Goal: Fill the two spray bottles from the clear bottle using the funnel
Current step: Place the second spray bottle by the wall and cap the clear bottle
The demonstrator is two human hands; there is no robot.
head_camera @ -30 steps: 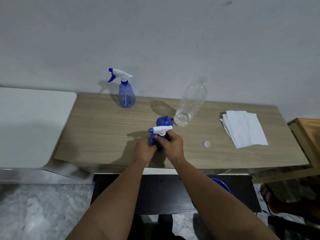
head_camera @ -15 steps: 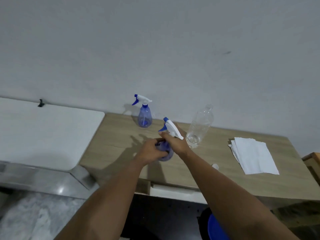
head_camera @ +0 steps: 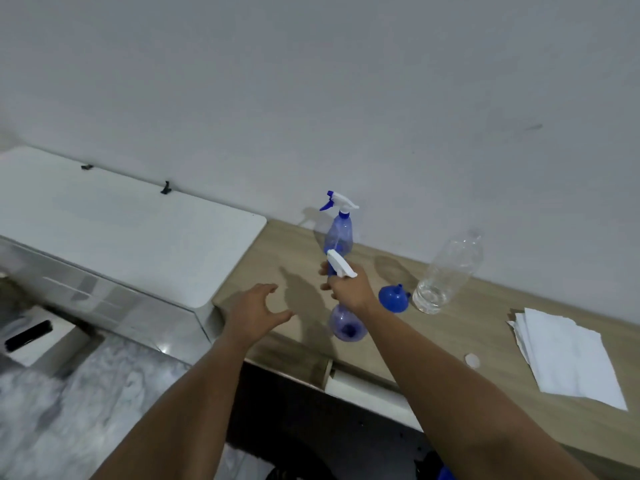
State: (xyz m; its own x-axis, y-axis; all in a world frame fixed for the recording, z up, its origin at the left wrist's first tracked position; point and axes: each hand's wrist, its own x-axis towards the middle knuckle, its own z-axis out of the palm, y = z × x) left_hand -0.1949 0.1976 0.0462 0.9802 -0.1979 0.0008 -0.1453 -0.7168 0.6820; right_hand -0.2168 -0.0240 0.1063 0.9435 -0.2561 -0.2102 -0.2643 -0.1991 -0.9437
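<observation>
At frame centre, the right hand (head_camera: 349, 289) grips a detached sprayer head (head_camera: 341, 265) above its open bottle (head_camera: 346, 325) on the tabletop (head_camera: 467, 327); the left hand (head_camera: 258, 311) hovers spread. Funnel (head_camera: 393, 298) and clear bottle (head_camera: 446, 275) wait right; the far bottle (head_camera: 338, 233) remains capped. Filling looks unfinished.

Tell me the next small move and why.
Probably set the sprayer head, held in the right hand, on the table: the near spray bottle stands open, and the funnel lies unused beside it.
</observation>
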